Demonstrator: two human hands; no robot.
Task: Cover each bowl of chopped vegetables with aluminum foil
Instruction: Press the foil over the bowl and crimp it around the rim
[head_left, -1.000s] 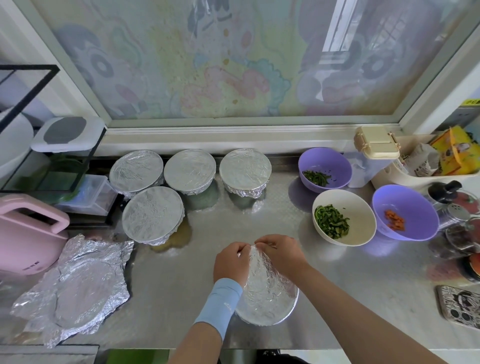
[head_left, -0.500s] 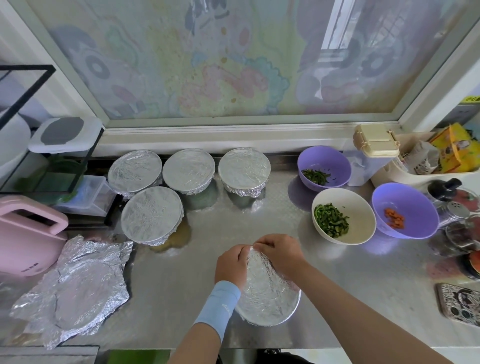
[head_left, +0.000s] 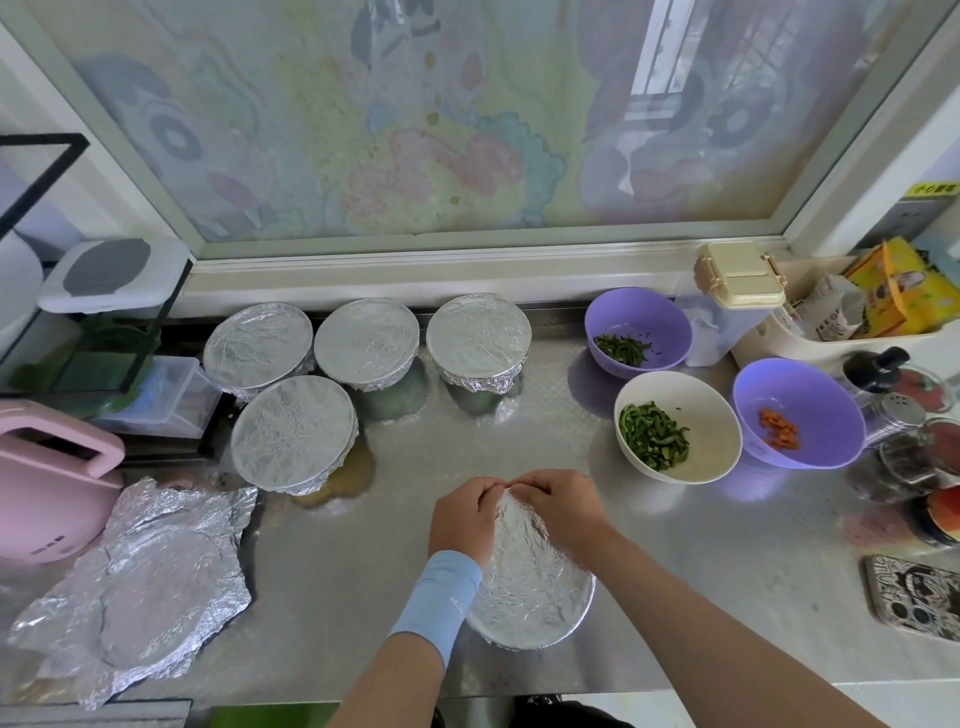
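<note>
- We count four bowls done. A row of three covered bowls (head_left: 366, 338) stands along the back edge, and a fourth covered bowl (head_left: 293, 434) sits just in front of it, each with foil drawn tight over the rim.
- A fifth bowl (head_left: 524, 642) sits at the near edge of the tabletop (head_left: 337, 597), right in front of us, with foil (head_left: 540, 582) laid over its top.
- Our left hand (head_left: 462, 519) and right hand (head_left: 563, 512) meet at the bowl's far rim. Both have their fingers curled and pinching the foil there, so we judge this cover is being crimped, not finished.
- Three bowls are left open on the right. The back purple bowl (head_left: 638, 332) and the white bowl (head_left: 678, 426) hold green pieces, and the right purple bowl (head_left: 797, 413) holds orange bits.
- A crumpled spare foil sheet (head_left: 140, 587) lies flat at the near left, well apart from the open bowls, so we would have to reach across for it.
- A pink appliance (head_left: 47, 488) crowds the left, and jars (head_left: 904, 415) and a phone (head_left: 914, 595) crowd the right.
- The middle of the tabletop gives room to work.
</note>
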